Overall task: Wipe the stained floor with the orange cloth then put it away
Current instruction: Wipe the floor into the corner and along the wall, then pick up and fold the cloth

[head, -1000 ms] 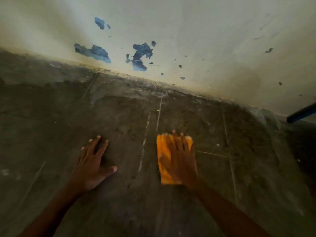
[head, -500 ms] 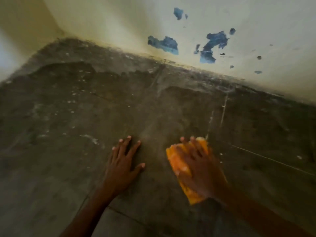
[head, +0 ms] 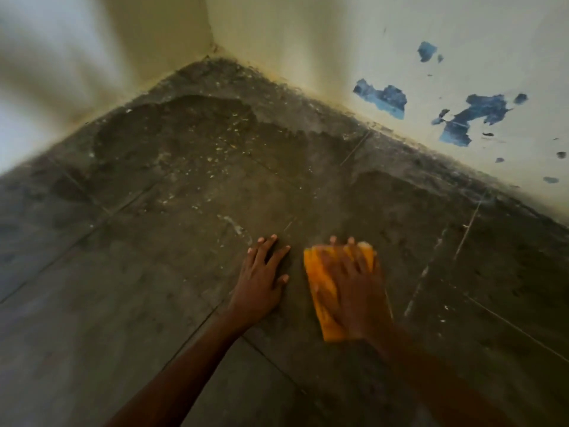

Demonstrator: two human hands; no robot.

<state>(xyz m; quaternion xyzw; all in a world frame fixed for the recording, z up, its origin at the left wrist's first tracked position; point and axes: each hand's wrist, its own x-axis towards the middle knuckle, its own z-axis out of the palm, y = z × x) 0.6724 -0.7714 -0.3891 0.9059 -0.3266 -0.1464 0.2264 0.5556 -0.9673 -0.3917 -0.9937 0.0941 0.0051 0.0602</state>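
Observation:
The orange cloth (head: 320, 282) lies flat on the dark, stained tiled floor (head: 191, 192) in the lower middle of the view. My right hand (head: 354, 288) presses down on the cloth with fingers spread and covers most of it. Just left of the cloth, my left hand (head: 261, 275) rests palm down on the bare floor, fingers apart, holding nothing. Pale specks and dusty smears mark the floor ahead of both hands.
Two cream walls meet in a corner (head: 212, 47) at the back. The right wall (head: 462, 41) has patches of peeled paint showing blue (head: 381, 98). Grout lines cross the tiles; dirt gathers along the wall base.
The view has swung left, bringing the room corner into sight. My right hand has slid the cloth left across the floor, closer to my left hand.

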